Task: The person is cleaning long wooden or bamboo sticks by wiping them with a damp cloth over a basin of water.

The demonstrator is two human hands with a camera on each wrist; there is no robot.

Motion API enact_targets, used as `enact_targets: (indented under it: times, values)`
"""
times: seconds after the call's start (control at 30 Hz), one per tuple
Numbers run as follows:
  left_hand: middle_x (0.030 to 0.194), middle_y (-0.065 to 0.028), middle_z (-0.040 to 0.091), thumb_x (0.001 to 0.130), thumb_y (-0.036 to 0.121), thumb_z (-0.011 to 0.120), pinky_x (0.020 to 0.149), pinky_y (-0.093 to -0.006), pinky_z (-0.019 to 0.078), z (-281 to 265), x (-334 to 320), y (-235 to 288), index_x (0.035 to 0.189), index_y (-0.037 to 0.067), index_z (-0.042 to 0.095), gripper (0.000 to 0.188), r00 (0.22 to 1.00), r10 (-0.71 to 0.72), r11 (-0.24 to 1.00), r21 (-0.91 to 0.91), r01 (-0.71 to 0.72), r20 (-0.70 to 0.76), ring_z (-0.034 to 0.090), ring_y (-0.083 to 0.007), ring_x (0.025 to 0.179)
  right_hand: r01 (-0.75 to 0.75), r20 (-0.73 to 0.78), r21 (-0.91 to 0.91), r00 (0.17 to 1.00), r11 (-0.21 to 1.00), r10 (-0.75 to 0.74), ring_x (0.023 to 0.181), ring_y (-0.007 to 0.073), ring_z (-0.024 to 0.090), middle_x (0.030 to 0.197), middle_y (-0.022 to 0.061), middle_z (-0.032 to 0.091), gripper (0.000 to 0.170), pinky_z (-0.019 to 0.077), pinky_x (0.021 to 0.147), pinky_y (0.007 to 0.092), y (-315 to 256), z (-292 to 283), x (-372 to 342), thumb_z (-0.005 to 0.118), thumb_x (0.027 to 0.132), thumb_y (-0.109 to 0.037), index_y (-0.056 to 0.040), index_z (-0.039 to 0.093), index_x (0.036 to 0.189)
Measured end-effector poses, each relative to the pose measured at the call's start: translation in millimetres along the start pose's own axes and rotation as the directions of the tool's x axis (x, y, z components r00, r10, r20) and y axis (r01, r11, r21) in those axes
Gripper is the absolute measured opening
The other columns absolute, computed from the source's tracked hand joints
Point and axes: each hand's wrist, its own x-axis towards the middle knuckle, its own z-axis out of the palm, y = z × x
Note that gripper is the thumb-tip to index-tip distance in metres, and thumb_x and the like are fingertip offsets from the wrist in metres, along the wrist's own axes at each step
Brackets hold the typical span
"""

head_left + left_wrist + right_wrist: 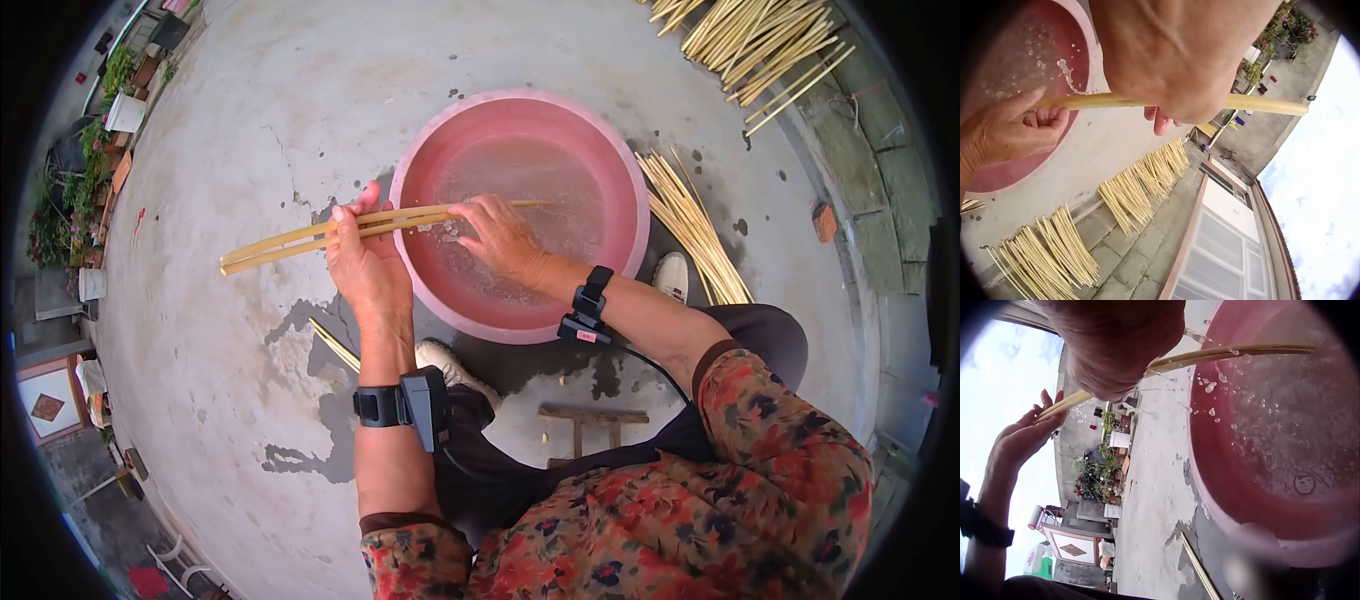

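Observation:
A few long, pale yellow sticks (290, 243) lie crosswise from my left hand to over the basin's water. My left hand (368, 268) holds them between thumb and fingers, palm turned up, left of the basin. Curled round the sticks further along is my right hand (500, 238), over the basin's left part; its thumb and bent fingers show in the left wrist view. Beyond it the sticks' thin end (1285, 349) reaches across the water. The round pink basin (420, 150) holds cloudy water, and drops (1210, 387) fly up around the sticks.
A bundle of similar sticks (700, 230) lies right of the basin, by a shoe (672, 275). Larger piles (755, 45) are at the upper right. Two loose sticks (335, 345) lie on wet concrete at left. A small wooden stool (590, 415) stands near my legs.

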Motion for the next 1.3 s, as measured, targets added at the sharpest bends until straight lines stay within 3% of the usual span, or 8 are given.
enact_targets:
  times: [0.43,0.57,0.7,0.83,0.9,1.03,1.1,1.3]
  values:
    - [0.079,-0.0121,0.055,0.091,0.023,0.039,0.087,-0.0409,0.0427,3.2,-11.0,13.3,0.075,0.003,0.043,0.026,1.000,-0.003,0.992,0.126,0.002,0.006,0.054,-0.0294,0.095,0.128,0.064,0.194,0.988,0.973,-0.142,0.069,0.0287,0.058,0.072,0.0111,0.054,0.018,0.0459,0.057,0.0372,-4.6,10.4,22.0,0.051,0.079,-0.011,-0.0063,0.043,0.094]
    - [0.072,-0.0084,0.050,0.091,0.024,0.040,0.083,-0.0425,0.0442,-36.7,5.6,52.3,0.074,0.005,0.042,0.026,0.984,0.158,0.984,0.090,-0.151,-0.076,0.055,-0.0269,0.087,-0.456,0.422,-0.016,0.804,0.890,0.419,0.074,0.0319,0.055,0.082,0.0122,0.057,0.013,0.0424,0.063,0.0392,104.6,17.7,-64.0,0.047,0.081,-0.013,-0.0107,0.046,0.094]
    - [0.069,-0.0051,0.044,0.091,0.024,0.038,0.077,-0.0385,0.0442,-58.7,7.4,56.3,0.073,0.006,0.042,0.026,0.982,0.062,0.996,0.067,-0.051,-0.177,0.047,-0.0185,0.070,-0.538,0.522,-0.202,0.648,0.819,0.555,0.072,0.0328,0.054,0.082,0.0127,0.058,0.011,0.0412,0.063,0.0391,155.7,-2.5,-113.9,0.046,0.077,-0.012,-0.0080,0.052,0.086]
    - [0.070,-0.0049,0.045,0.091,0.025,0.038,0.076,-0.0377,0.0442,-82.5,12.4,75.6,0.073,0.007,0.043,0.026,0.987,0.159,0.986,0.055,-0.158,-0.011,0.048,-0.0173,0.069,-0.460,0.239,-0.146,0.843,0.876,0.482,0.066,0.0278,0.056,0.075,0.0115,0.058,0.014,0.0427,0.060,0.0352,225.2,17.6,-154.8,0.047,0.079,-0.013,-0.0055,0.054,0.087]
    - [0.071,-0.0051,0.045,0.091,0.025,0.039,0.076,-0.0373,0.0443,-68.2,5.7,58.3,0.074,0.006,0.043,0.026,0.969,0.085,0.984,0.175,-0.045,-0.230,0.047,-0.0166,0.067,-0.826,-0.015,0.166,0.544,0.539,0.839,0.064,0.0194,0.057,0.074,0.0083,0.057,0.016,0.0431,0.055,0.0306,229.6,15.9,-147.3,0.050,0.080,-0.015,-0.0039,0.054,0.091]
    - [0.079,-0.0089,0.053,0.090,0.025,0.041,0.084,-0.0418,0.0445,-50.3,2.8,32.1,0.080,0.004,0.046,0.024,0.978,0.049,0.978,0.210,-0.006,-0.203,0.056,-0.0228,0.084,-0.817,-0.224,0.233,0.483,0.528,0.847,0.066,0.0156,0.058,0.076,0.0066,0.055,0.019,0.0465,0.056,0.0276,228.0,37.8,-148.9,0.051,0.083,-0.020,-0.0031,0.054,0.091]
    - [0.083,-0.0105,0.056,0.090,0.025,0.042,0.087,-0.0437,0.0435,-43.1,3.7,25.7,0.084,0.003,0.047,0.023,0.980,0.002,0.973,0.229,0.044,-0.197,0.055,-0.0265,0.095,-0.740,0.684,0.508,0.035,-0.442,0.728,0.068,0.0192,0.058,0.080,0.0080,0.055,0.024,0.0502,0.061,0.0305,185.6,32.4,-128.9,0.051,0.085,-0.025,-0.0024,0.053,0.092]
    - [0.092,-0.0125,0.056,0.091,0.021,0.039,0.086,-0.0428,0.0430,-35.1,-0.5,-6.6,0.089,0.002,0.048,0.021,0.969,-0.157,0.972,0.143,0.186,-0.193,0.052,-0.0279,0.101,-0.746,0.719,0.663,0.659,0.066,0.220,0.079,0.0176,0.057,0.085,0.0080,0.056,0.022,0.0479,0.072,0.0290,18.4,3.4,10.0,0.048,0.087,-0.022,-0.0009,0.052,0.094]
